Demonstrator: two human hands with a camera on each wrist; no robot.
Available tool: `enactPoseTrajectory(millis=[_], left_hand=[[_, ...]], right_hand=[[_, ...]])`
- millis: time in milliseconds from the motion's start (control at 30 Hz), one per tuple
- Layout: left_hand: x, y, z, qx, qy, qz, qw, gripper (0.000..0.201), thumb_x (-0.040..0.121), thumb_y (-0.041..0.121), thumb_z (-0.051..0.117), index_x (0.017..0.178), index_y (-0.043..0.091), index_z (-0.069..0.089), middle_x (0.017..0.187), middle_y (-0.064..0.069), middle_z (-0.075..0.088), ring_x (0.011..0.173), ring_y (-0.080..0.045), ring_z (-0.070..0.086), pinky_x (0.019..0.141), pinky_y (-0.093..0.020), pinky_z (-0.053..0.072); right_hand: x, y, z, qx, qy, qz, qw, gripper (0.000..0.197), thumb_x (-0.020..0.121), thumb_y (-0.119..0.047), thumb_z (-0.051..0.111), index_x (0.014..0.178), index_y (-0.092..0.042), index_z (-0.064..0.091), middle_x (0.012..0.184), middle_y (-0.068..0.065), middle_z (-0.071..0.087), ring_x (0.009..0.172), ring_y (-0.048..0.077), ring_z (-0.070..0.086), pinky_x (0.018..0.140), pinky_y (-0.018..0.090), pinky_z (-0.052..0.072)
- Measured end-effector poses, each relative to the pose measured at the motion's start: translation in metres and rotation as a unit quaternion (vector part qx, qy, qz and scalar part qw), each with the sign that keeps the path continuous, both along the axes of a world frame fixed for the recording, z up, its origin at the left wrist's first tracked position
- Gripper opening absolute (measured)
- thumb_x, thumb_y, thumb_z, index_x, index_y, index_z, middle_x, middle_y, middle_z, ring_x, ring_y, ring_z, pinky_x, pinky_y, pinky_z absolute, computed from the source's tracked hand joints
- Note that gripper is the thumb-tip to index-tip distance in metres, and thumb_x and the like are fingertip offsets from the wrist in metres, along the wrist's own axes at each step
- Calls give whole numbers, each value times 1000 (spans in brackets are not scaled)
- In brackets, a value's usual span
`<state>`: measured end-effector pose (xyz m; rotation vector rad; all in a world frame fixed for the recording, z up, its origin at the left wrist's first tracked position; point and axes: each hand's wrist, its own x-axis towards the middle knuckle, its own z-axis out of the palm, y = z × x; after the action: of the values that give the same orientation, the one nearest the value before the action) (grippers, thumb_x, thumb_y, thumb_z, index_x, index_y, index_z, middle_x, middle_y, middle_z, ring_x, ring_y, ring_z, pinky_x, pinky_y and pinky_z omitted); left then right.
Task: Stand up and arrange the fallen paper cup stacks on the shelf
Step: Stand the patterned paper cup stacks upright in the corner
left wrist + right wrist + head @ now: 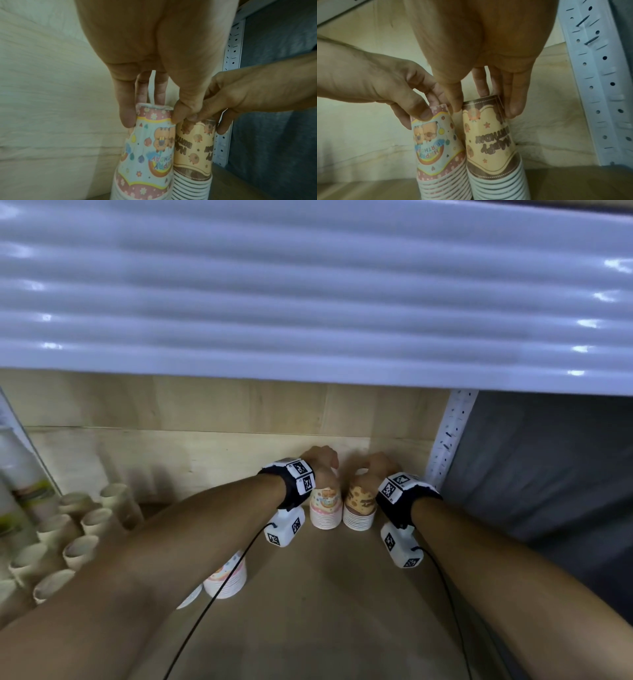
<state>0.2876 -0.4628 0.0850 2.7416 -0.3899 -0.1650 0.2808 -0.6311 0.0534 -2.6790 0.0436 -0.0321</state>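
Note:
Two upside-down paper cup stacks stand side by side at the back right of the wooden shelf (308, 611). My left hand (320, 462) grips the top of the pink and blue stack (326, 508) (147, 155) (435, 148), thumb and fingers (127, 117) around its upturned base. My right hand (378, 467) grips the top of the yellow and brown stack (359, 508) (489, 139) (193, 148) the same way, its fingers (515, 102) down the sides. Another pink stack (227, 577) sits nearer, partly hidden under my left forearm.
Several brown cardboard tubes (82, 542) fill the shelf's left side, with clear-wrapped packs (17, 481) beside them. A white perforated upright (448, 436) (599, 81) stands just right of the yellow stack. A white ribbed shelf (308, 292) overhangs above. Plywood backs the shelf.

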Motion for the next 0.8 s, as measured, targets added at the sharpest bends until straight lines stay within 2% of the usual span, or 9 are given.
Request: enactPoseTrajectory(millis=[100, 200, 267, 367, 633, 800], left_hand=[[3, -1, -3, -6, 9, 4, 1000, 54, 79, 21, 77, 129, 16, 57, 132, -6, 53, 117, -27, 55, 78, -29, 46], [5, -3, -6, -12, 17, 8, 1000, 52, 77, 22, 77, 125, 18, 58, 129, -5, 53, 113, -27, 55, 77, -30, 47], [7, -5, -6, -9, 16, 6, 1000, 52, 76, 22, 77, 125, 18, 58, 128, -4, 54, 112, -26, 56, 75, -29, 46], [9, -6, -6, -8, 22, 6, 1000, 52, 75, 23, 78, 124, 17, 59, 126, -5, 55, 110, -27, 57, 73, -29, 45], [11, -4, -5, -2, 25, -1, 1000, 55, 72, 23, 81, 123, 18, 60, 124, -5, 57, 107, -27, 58, 74, -30, 48], [13, -3, -6, -3, 20, -10, 1000, 53, 76, 22, 79, 125, 16, 60, 126, -6, 58, 110, -26, 58, 76, -28, 46]], right_hand=[[0, -1, 3, 4, 18, 11, 1000, 51, 71, -56, 63, 116, -33, 60, 124, -1, 57, 117, 21, 56, 97, 39, 49], [-3, -1, 5, 12, 42, 17, 999, 47, 72, -45, 68, 117, -32, 61, 124, 1, 57, 117, 22, 55, 99, 41, 48], [5, -2, 0, 17, 44, 11, 999, 52, 67, -50, 68, 115, -31, 62, 118, -1, 60, 112, 22, 58, 95, 40, 51], [46, -19, -33, 20, 42, 11, 999, 64, 51, -63, 61, 109, -35, 63, 109, -6, 62, 106, 20, 62, 89, 39, 54], [31, -8, -20, 25, 28, 3, 999, 73, 44, -66, 60, 107, -31, 66, 110, -4, 63, 102, 21, 63, 87, 40, 55], [32, -14, -25, 24, 19, -4, 1000, 72, 40, -66, 63, 103, -32, 68, 107, -5, 65, 96, 21, 65, 82, 38, 57]])
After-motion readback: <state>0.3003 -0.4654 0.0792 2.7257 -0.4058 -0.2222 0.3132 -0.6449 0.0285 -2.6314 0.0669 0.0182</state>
